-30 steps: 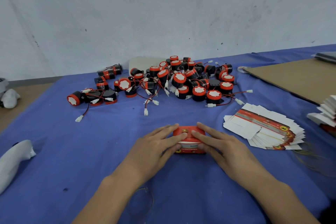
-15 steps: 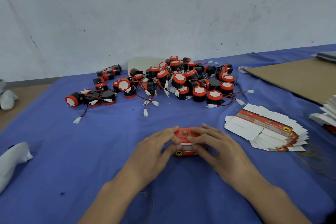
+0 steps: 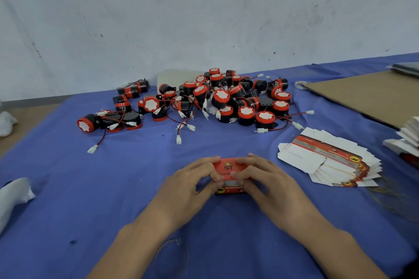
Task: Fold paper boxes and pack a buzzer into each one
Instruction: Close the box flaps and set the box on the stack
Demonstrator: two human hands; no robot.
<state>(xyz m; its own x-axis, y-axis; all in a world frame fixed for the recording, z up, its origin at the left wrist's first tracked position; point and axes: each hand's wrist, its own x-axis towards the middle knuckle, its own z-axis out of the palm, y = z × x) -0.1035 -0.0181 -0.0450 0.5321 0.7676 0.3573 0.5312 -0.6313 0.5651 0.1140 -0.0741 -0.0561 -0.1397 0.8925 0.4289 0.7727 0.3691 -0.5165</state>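
Both of my hands are busy with one small red paper box (image 3: 229, 166), which rests on the blue table cloth (image 3: 90, 199) on my side of the heap of black and red round buzzers (image 3: 217, 97), well apart from it. My left hand (image 3: 188, 184) grips the left end of the box, fingers curled over the top and thumb on the near face, and my right hand (image 3: 269, 184) grips the right end in the same way, so the two thumbs nearly meet in the middle. I hold it like this, I think, because the last flap must be pressed in and the box must not slide on the cloth. The box looks nearly closed: its top is red with dark letters, and its near face shows a pale strip above a red band with a yellow and black mark. Whether a buzzer is already inside I cannot tell. To the right of the heap and nearer to me lies a fanned stack of flat white and red box blanks (image 3: 328, 161), probably put there so that my right hand can reach the next one easily.
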